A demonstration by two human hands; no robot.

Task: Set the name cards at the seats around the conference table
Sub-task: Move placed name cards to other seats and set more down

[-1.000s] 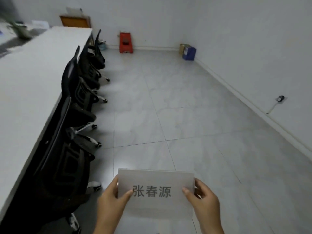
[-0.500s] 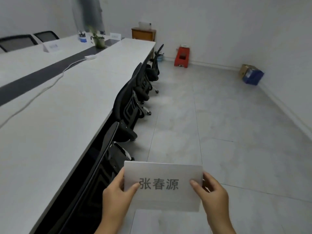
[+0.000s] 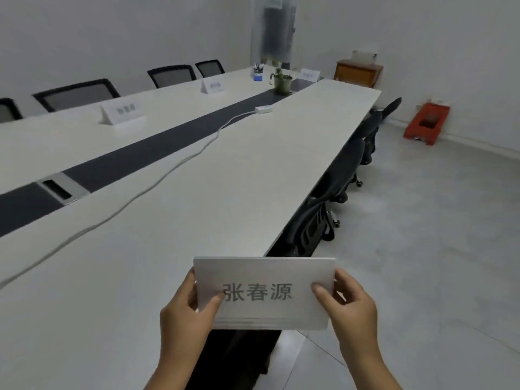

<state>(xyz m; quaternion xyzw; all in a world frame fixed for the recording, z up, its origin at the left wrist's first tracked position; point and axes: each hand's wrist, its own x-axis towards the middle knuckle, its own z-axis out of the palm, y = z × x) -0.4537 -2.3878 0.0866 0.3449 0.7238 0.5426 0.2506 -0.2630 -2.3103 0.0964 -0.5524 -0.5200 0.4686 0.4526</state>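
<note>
I hold a white name card (image 3: 264, 282) with three printed characters in both hands, at the near right edge of the long white conference table (image 3: 197, 198). My left hand (image 3: 187, 313) grips its left side, my right hand (image 3: 351, 302) its right side, thumbs on the front. Three name cards stand on the table's far side: one (image 3: 122, 112) at the left, one (image 3: 213, 86) further along, one (image 3: 309, 74) near the far end.
Black office chairs (image 3: 332, 192) are pushed in along the table's right edge, and more chairs (image 3: 76, 92) line the far side. A white cable with a power strip (image 3: 263, 109) runs down the table beside a dark centre strip. A potted plant (image 3: 282, 81), pen cup (image 3: 257, 74), wooden cabinet (image 3: 358, 71) and red stool (image 3: 426, 123) lie beyond.
My view has swung left from the floor onto the table top. The card stays held in both hands, now over the table's near right edge.
</note>
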